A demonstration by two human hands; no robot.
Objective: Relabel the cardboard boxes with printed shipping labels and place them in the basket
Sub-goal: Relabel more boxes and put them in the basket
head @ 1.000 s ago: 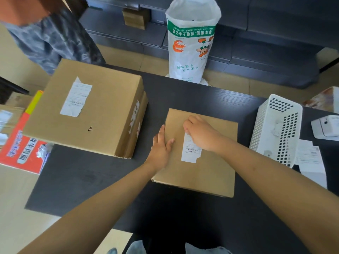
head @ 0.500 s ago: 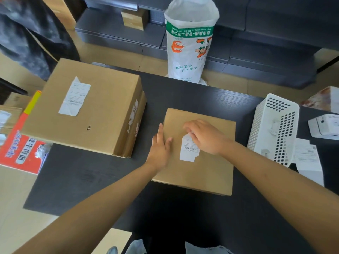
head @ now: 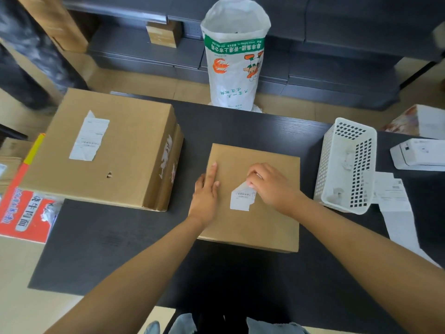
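Resting on a black table [head: 240, 121], left hand [head: 204, 196] flat, right hand [head: 269, 186] pinching the label [head: 240, 198].

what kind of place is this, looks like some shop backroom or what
Probably a small parcel packing or shipping room: labelled cardboard boxes on a black table, a white label printer with a strip of printed labels, and dark storage shelving behind.

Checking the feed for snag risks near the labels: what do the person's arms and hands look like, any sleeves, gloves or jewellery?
Both forearms are bare as far as the view shows, with no sleeves. The left hand and right hand wear no gloves; no watch, bracelet or ring is visible.
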